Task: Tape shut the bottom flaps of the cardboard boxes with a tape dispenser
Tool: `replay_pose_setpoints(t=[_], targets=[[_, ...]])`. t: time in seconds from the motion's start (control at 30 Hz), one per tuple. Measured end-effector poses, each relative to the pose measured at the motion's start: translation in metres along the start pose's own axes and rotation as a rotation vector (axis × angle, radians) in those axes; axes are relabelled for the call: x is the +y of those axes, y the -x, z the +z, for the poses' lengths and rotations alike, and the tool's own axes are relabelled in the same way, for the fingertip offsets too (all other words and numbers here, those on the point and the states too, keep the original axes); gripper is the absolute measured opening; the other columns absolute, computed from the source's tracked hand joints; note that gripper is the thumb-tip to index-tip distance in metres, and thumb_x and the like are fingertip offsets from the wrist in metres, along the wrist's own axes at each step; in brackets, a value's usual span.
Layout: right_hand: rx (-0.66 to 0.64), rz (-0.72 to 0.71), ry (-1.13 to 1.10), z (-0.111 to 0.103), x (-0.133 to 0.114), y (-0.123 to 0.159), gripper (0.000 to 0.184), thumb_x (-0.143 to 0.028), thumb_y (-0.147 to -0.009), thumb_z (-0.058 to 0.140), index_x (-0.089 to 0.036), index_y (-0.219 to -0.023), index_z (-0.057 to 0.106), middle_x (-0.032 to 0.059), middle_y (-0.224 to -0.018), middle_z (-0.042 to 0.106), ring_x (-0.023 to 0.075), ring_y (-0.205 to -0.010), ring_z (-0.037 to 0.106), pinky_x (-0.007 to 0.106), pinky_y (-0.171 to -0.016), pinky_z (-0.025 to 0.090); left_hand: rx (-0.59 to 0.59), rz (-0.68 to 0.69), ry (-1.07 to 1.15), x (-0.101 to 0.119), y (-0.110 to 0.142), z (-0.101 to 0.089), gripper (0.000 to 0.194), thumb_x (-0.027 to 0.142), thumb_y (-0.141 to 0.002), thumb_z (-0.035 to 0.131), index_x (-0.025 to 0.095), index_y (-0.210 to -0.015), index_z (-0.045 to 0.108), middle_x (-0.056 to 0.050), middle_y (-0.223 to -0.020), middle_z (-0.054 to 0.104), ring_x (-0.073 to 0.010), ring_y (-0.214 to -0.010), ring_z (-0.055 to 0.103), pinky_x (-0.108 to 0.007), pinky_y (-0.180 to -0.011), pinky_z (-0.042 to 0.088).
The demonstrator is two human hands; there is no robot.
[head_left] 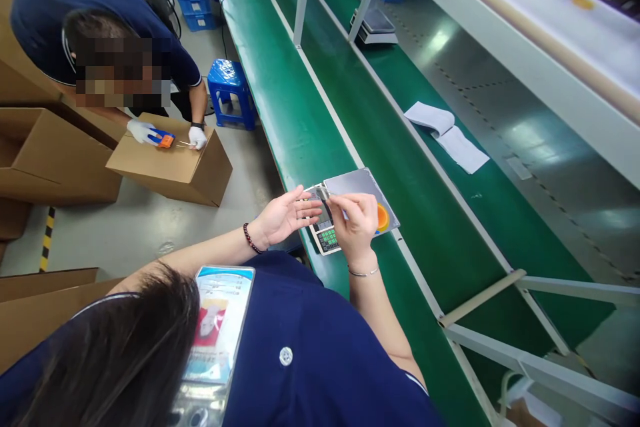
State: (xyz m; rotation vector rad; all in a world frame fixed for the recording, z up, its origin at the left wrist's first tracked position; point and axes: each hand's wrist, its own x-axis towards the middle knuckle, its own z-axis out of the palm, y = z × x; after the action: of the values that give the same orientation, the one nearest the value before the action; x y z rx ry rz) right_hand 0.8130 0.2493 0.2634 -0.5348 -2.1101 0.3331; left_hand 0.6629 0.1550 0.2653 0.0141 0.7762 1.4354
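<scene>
Head view, both hands at the scale (347,182), which sits on the green counter (280,127) and reaches across its pale strip. Left hand (283,217): palm turned up, fingers spread and loosely extended beside the keypad (327,238) end; nothing seen lying in the palm. Right hand (357,217): thumb and fingertips drawn together above the scale, near the left fingertips; whether a small item is pinched there cannot be told. An orange disc-like shape (383,218) shows on the steel plate, partly behind the right hand; sticker or loose object, unclear.

Judgement: the step looks like fine fingertip work over the scale. Handling notes: keep the left palm just below the right fingertips, so that anything dropped lands in it; pinch lightly; lift wrists and bangle (364,273) off the plate, since resting weight would spoil a reading; avoid brushing keys; leave the display side uncovered.

Surroundings: paper sheets (453,134) lie on the far green surface. Across the floor a co-worker in white gloves holds an orange-and-blue tool (164,138) over a carton (165,167), well apart from this work
</scene>
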Motion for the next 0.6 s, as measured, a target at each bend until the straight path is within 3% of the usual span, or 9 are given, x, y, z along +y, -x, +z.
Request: replay_pose_setpoints(t=[0.07, 0.17, 0.37, 0.6], targets=[[-0.086, -0.183, 0.143, -0.004, 0.001, 0.004, 0.013, -0.017, -0.091, 0.064, -0.027, -0.095, 0.071, 0.0024, -0.087, 0.069, 0.0167, -0.085, 0.057, 0.034, -0.082, 0.040, -0.081, -0.064, 0.014, 0.003, -0.001, -0.002, 0.032, 0.038, -0.096, 0.053, 0.008, -0.098, 0.064, -0.015, -0.096, 0.071, -0.0205, -0.089, 0.069, -0.035, -0.086, 0.054], [-0.172, -0.289, 0.218, -0.002, -0.001, 0.011, 0.015, -0.015, -0.090, 0.065, -0.028, -0.094, 0.071, 0.0000, -0.086, 0.070, 0.0153, -0.085, 0.056, 0.033, -0.082, 0.036, -0.088, 0.004, -0.072, 0.008, -0.004, -0.003, 0.018, 0.021, -0.094, 0.056, 0.006, -0.099, 0.066, -0.014, -0.097, 0.071, -0.0176, -0.089, 0.069, -0.030, -0.086, 0.054], [-0.294, -0.236, 0.209, 0.003, -0.003, 0.014, 0.008, -0.029, -0.093, 0.065, -0.026, -0.097, 0.071, 0.0013, -0.086, 0.070, 0.0162, -0.086, 0.055, 0.034, -0.082, 0.034, 0.023, 0.052, -0.196, 0.010, -0.007, -0.003, 0.011, 0.006, -0.089, 0.060, 0.006, -0.098, 0.067, -0.016, -0.103, 0.071, -0.0178, -0.090, 0.070, -0.026, -0.079, 0.056], [-0.189, -0.151, 0.213, 0.010, -0.001, 0.012, 0.010, -0.027, -0.095, 0.061, -0.022, -0.097, 0.071, 0.0011, -0.079, 0.066, 0.0161, -0.079, 0.053, 0.033, -0.077, 0.034, 0.012, 0.087, -0.250, 0.006, -0.007, -0.006, 0.014, 0.008, -0.089, 0.060, 0.006, -0.101, 0.068, -0.014, -0.099, 0.072, -0.0153, -0.082, 0.070, -0.029, -0.079, 0.057]])
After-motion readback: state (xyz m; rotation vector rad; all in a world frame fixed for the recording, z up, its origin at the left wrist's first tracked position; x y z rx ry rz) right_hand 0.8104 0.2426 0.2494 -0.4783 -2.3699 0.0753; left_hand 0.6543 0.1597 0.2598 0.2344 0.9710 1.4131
